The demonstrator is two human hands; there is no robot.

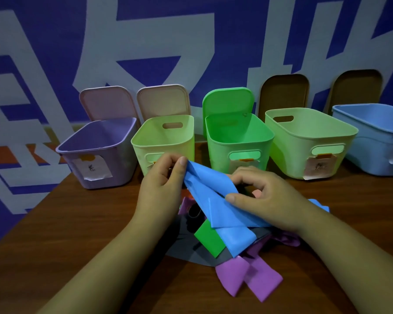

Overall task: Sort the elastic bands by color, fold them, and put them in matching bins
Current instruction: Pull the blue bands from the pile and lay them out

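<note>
two hands, left and right, pinched onto blue band; brown table, blue wall

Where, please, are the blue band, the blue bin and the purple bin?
blue band point(211, 183): head view, its flat upper stretch.
blue bin point(372, 150): head view, its front wall.
purple bin point(123, 166): head view, its front wall.

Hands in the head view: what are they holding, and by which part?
Both hold the blue elastic band: the left hand pinches its top corner, and the right hand grips it farther along its length.
</note>
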